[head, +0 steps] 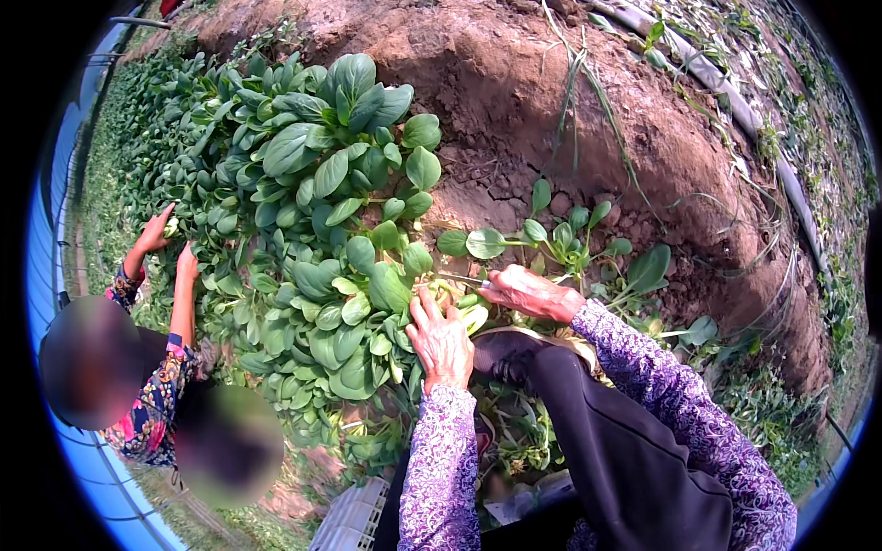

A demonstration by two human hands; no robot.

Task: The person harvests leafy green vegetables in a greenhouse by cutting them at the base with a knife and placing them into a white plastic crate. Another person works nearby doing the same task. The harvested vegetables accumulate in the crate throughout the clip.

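Observation:
My right hand (pixel 527 293) is closed around the pale handle of a knife (pixel 458 278), whose thin blade points left at the base of a leafy green plant. Beside it, my left hand (pixel 441 337) rests with fingers bent on the plant's pale stalks (pixel 474 318); how firmly it grips them cannot be told. Broad-leaved greens like bok choy (pixel 389 286) stand densely to the left of both hands. A smaller leafy plant (pixel 568 244) grows in the soil just above and right of my right hand.
A co-worker's hands (pixel 157 231) are among the greens at the far left. A raised soil bank (pixel 620 117) rises at the upper right, with a pale hose or pipe (pixel 730 89) beyond it. A white plastic crate (pixel 355 516) stands at the bottom, left of my left sleeve.

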